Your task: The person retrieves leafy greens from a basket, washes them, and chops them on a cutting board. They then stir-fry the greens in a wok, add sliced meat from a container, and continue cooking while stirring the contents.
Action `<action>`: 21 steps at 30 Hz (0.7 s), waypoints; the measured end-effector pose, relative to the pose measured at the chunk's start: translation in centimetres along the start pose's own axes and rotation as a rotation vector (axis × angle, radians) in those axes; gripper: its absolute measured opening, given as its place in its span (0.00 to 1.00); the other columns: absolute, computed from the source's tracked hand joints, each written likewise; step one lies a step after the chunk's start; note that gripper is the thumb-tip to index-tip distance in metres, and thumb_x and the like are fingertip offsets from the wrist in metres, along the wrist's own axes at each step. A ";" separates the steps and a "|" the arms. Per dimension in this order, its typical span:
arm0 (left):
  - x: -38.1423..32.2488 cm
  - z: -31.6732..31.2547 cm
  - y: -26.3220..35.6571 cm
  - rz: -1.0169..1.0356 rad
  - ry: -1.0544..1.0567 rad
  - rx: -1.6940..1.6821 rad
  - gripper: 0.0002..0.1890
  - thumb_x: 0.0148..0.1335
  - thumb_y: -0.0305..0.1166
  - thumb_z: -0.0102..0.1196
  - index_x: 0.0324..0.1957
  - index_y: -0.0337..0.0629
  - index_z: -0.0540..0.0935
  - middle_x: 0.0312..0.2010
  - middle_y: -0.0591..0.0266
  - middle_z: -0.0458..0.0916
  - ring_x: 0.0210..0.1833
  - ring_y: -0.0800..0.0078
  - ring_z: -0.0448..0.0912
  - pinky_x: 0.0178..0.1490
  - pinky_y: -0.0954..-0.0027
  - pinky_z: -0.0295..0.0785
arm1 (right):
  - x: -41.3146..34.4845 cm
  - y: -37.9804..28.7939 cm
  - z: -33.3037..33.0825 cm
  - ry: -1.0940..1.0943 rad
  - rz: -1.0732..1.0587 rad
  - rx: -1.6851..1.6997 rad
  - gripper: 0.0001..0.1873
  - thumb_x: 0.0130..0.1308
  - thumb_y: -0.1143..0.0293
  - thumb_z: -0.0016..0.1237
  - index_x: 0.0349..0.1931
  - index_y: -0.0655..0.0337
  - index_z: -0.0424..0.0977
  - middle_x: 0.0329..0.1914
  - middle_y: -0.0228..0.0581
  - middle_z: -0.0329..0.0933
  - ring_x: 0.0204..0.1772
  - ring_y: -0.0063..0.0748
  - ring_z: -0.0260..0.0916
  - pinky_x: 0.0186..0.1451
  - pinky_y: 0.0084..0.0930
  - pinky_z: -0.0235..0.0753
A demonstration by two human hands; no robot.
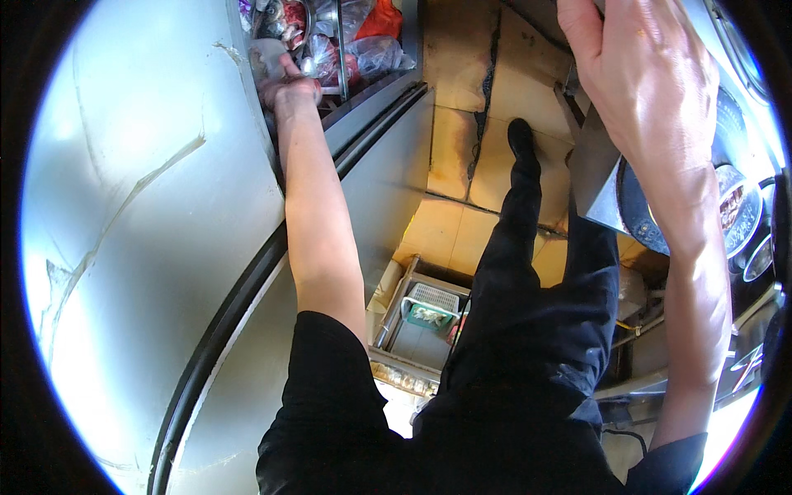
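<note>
My left hand [291,90] reaches into an opened refrigerator compartment at the upper left, among plastic bags [374,54] and beside a metal bowl holding what looks like fish [281,21]. Blur and the hand's own back hide whether its fingers grip anything. A red bag [378,20] lies farther back in the compartment. My right hand [643,74] is raised at the upper right, back towards the camera; its fingertips are cut off by the picture's top edge, so what it touches, if anything, does not show.
A steel refrigerator door [390,179] stands open beside my left forearm. Below lies a tiled floor [458,148] with dark joints. At the right, a counter bears a metal bowl with food [739,210]. A shelf unit with a white plastic basket [433,298] stands near my legs.
</note>
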State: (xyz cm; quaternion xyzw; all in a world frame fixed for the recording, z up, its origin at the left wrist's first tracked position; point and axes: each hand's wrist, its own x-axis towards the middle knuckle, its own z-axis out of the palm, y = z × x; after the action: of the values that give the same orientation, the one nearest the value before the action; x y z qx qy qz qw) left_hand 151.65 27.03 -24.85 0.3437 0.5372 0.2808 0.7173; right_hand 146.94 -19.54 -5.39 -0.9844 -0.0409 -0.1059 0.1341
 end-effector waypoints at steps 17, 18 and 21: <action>-7.5 -3.3 -3.4 0.062 -0.005 -0.020 0.21 0.72 0.41 0.47 0.55 0.32 0.75 0.54 0.51 0.79 0.56 0.57 0.80 0.55 0.61 0.88 | -1.4 -1.2 0.3 -0.025 0.038 0.050 0.27 0.69 0.66 0.54 0.63 0.76 0.67 0.48 0.52 0.75 0.52 0.49 0.76 0.56 0.40 0.78; -8.7 -3.7 -3.5 0.047 -0.031 -0.014 0.20 0.74 0.40 0.46 0.54 0.32 0.75 0.53 0.51 0.80 0.55 0.57 0.81 0.55 0.62 0.88 | -1.6 -1.4 -0.1 -0.044 0.056 0.049 0.28 0.69 0.65 0.53 0.63 0.76 0.67 0.48 0.52 0.75 0.52 0.49 0.76 0.56 0.40 0.78; -12.8 -6.2 -4.1 -0.012 -0.239 0.065 0.16 0.76 0.30 0.37 0.51 0.30 0.76 0.48 0.51 0.82 0.46 0.59 0.84 0.49 0.71 0.89 | -1.6 -1.6 -0.4 -0.095 0.034 0.078 0.30 0.70 0.63 0.52 0.65 0.77 0.65 0.49 0.52 0.75 0.54 0.49 0.75 0.57 0.40 0.78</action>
State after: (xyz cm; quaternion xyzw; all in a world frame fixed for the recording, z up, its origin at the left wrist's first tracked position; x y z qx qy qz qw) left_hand 142.45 15.82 -21.89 0.3946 0.4587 0.2157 0.7664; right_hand 145.08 -18.16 -4.97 -0.9829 -0.0345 -0.0552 0.1720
